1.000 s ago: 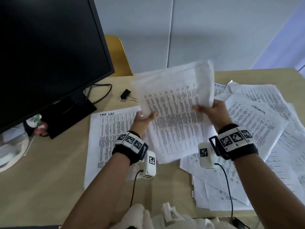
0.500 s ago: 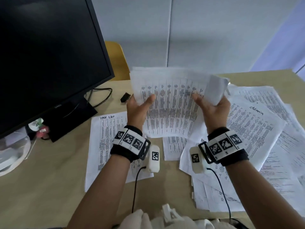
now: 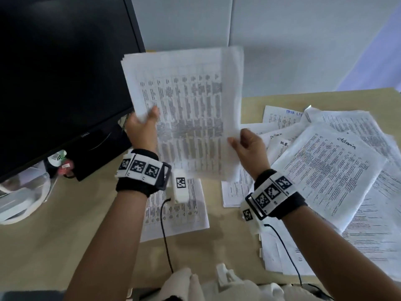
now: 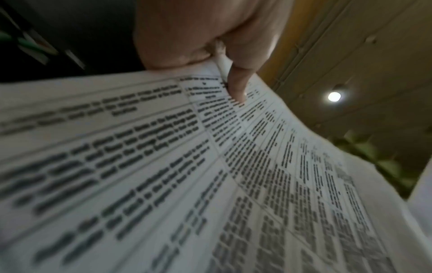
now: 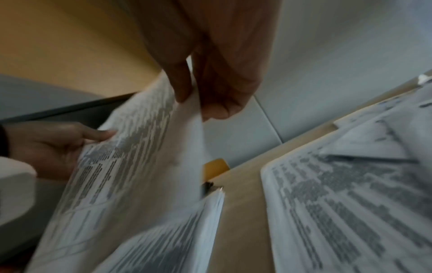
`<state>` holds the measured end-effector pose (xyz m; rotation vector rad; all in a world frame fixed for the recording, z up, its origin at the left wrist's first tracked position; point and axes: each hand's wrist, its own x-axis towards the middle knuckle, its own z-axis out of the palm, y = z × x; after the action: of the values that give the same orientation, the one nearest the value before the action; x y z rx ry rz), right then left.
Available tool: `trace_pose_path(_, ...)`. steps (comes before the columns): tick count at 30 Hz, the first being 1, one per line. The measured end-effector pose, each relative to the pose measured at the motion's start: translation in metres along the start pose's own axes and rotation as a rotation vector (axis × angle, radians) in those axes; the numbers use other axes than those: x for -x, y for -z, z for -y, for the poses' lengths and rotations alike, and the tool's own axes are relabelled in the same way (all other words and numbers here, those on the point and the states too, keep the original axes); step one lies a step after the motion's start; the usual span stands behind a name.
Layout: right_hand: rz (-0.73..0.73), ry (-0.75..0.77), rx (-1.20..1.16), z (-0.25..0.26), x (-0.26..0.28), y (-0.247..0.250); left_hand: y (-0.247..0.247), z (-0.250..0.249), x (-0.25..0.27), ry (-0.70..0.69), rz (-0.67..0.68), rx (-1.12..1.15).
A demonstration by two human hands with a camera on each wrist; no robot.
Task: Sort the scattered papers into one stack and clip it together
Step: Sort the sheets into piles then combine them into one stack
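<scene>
I hold a thin stack of printed sheets point(image 3: 184, 109) upright above the desk. My left hand point(image 3: 149, 118) grips its left edge, thumb on the front point(image 4: 236, 86) and fingers behind. My right hand point(image 3: 236, 139) pinches the lower right edge between thumb and fingers point(image 5: 194, 99). Several loose printed papers point(image 3: 325, 170) lie overlapping on the right half of the desk. One more sheet point(image 3: 180, 213) lies flat below my left wrist. A small black object point(image 5: 208, 186), possibly the binder clip, shows on the desk past the held sheets; it is hidden in the head view.
A black monitor point(image 3: 65, 72) on its stand fills the left, close to the held sheets. A white object point(image 3: 19, 198) sits at the far left edge. A yellow chair back point(image 5: 215, 166) stands behind the wooden desk point(image 3: 65, 246). White partition panels rise behind.
Both hands have lifted the held sheets higher and swung them left toward the monitor, turning them from wide to tall. The papers on the desk lie as before.
</scene>
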<state>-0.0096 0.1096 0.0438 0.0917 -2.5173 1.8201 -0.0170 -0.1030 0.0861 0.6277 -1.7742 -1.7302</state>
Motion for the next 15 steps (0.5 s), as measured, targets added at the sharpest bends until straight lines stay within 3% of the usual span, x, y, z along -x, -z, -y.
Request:
trace_pose_path(4, 0.241, -0.085, 0.159, -0.004, 0.013, -0.036, 0.043, 0.037, -0.017, 0.155, -0.046, -0.335)
trace_pose_path(8, 0.44, -0.207, 0.242, -0.016, 0.027, -0.064, 0.074, 0.073, -0.014, 0.309, -0.037, -0.526)
trace_pose_path(15, 0.503, -0.347, 0.371, -0.043, 0.044, -0.086, 0.096, 0.099, -0.007, 0.49, 0.073, -0.845)
